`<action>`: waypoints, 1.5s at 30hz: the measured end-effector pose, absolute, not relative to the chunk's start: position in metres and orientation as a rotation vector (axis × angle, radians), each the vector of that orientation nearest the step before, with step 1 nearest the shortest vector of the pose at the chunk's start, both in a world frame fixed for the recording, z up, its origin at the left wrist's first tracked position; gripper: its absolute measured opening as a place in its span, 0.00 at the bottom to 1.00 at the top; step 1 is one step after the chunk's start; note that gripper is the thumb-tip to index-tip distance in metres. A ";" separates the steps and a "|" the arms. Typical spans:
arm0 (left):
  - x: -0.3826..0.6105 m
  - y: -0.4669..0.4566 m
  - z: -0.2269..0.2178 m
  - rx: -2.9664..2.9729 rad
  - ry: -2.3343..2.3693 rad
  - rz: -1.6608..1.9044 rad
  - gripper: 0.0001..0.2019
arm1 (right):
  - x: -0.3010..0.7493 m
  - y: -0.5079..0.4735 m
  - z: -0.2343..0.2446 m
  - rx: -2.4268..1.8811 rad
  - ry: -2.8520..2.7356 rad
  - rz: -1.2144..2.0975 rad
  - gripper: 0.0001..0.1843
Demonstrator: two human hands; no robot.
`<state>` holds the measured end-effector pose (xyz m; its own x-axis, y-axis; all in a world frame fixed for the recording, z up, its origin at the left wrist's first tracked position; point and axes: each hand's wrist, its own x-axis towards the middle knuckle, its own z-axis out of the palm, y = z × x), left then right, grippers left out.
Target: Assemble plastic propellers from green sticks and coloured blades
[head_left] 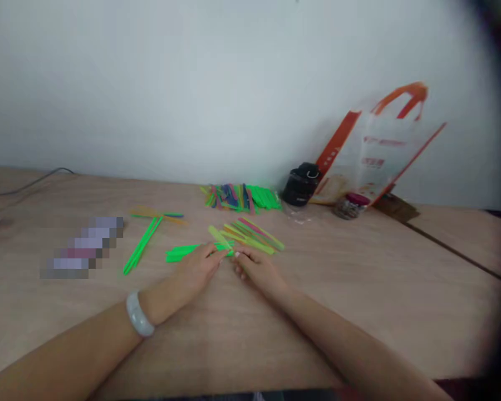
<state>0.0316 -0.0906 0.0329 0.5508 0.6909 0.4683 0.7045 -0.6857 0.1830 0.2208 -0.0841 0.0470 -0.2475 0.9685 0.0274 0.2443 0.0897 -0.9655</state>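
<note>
As our left fingers pinch flat neon-green plastic sticks on the pale wooden surface, our right fingers touch their tips, grip unclear, just beside a fan of thin multicoloured sticks.

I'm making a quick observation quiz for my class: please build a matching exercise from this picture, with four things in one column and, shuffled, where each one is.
Things:
1. Pale bangle
2. Bright green sticks
3. Bag with orange handles
4. Pile of multicoloured sticks

Places:
A. Leaning against the wall
B. Touching the fingers of the left hand
C. Toward the far side of the wooden table
D. Around the left wrist

Pairs: 1-D, 2-B, 3-A, 4-C
</note>
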 end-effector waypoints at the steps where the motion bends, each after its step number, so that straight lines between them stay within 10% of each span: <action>1: 0.031 -0.091 0.033 -2.741 -1.236 -0.805 0.15 | 0.221 -0.084 0.046 -1.217 -1.607 1.219 0.11; 45: 0.033 -0.096 0.039 -2.781 -1.276 -0.827 0.20 | 0.215 -0.092 0.051 -1.076 -1.913 0.654 0.14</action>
<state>0.0327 -0.0960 0.0386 0.5399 0.7135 0.4466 0.6990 -0.6756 0.2344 0.2145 -0.0919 0.0511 -0.2927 0.8657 0.4061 0.4360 0.4988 -0.7491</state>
